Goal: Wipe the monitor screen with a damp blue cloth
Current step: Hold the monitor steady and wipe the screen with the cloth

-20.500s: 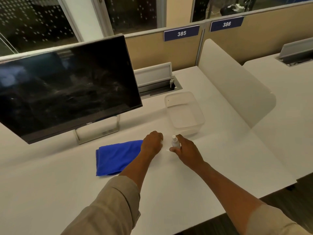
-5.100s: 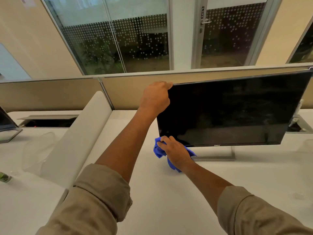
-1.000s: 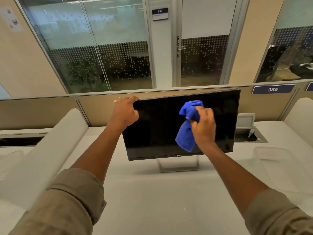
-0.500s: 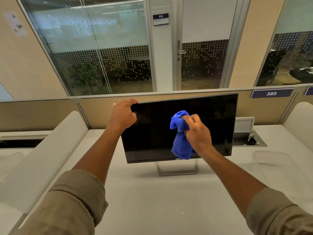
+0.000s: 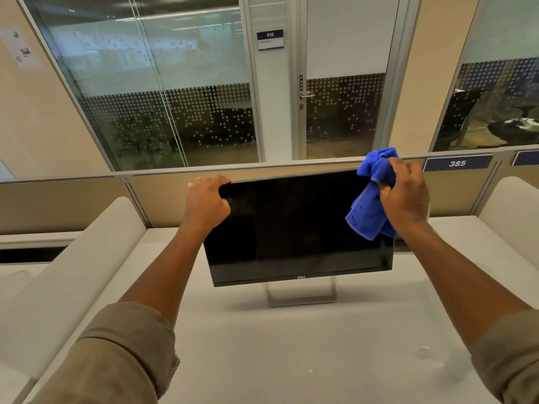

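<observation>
A black monitor (image 5: 291, 228) on a silver stand (image 5: 302, 295) sits at the back of the white desk (image 5: 291, 360), its screen dark. My left hand (image 5: 205, 201) grips the monitor's top left corner. My right hand (image 5: 404, 193) holds a bunched blue cloth (image 5: 369, 205) against the screen's top right corner. Part of the cloth sticks up above the monitor's top edge and the rest hangs down over the glass. My hand hides the corner itself.
White curved dividers stand at the desk's left (image 5: 73, 281) and right (image 5: 513, 205). A beige partition (image 5: 73, 202) with a label reading 385 (image 5: 457, 163) runs behind the monitor, with glass walls and a door beyond. A cable slot (image 5: 32, 253) lies at left.
My right hand has swept the blue cloth from the middle of the screen up and right to the top right corner. My left hand stays on the top left corner.
</observation>
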Tool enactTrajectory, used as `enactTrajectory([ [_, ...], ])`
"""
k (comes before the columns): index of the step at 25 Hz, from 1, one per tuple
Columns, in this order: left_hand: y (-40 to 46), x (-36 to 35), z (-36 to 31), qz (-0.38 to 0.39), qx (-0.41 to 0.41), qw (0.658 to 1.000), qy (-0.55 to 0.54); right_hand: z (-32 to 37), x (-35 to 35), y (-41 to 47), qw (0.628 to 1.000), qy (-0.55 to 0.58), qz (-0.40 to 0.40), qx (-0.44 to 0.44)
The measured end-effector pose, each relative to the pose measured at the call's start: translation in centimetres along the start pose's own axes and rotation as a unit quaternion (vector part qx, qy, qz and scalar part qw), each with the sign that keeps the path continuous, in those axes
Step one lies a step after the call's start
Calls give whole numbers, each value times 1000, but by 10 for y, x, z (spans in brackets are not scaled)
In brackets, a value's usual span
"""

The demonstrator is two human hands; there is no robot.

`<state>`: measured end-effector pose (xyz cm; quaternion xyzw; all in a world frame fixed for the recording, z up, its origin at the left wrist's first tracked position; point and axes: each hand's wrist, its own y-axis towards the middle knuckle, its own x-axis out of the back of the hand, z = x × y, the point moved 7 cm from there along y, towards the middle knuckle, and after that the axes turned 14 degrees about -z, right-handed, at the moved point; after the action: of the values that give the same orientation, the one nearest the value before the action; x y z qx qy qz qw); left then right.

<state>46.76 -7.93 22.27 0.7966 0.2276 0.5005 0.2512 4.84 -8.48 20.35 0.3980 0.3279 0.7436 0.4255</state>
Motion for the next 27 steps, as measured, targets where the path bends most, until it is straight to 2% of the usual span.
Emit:
enactTrajectory([
  [10, 2, -6, 4, -2, -7, 1000, 21, -82, -19, -123, 991, -34, 106, -70],
  [15, -1, -6, 3, -1, -13, 999, 42, -107, -24, -171, 978, -40, 137, -152],
  [18, -2, -2, 6, 3, -26, 997, 73, -90, -25, -187, 979, 16, 115, -166],
  [23, -1, 0, 8, 49, -66, 988, 134, -25, -45, -208, 974, 71, 114, -185],
  [27, 1, 2, 7, 52, -74, 984, 151, 44, -67, -214, 975, 116, 131, -139],
])
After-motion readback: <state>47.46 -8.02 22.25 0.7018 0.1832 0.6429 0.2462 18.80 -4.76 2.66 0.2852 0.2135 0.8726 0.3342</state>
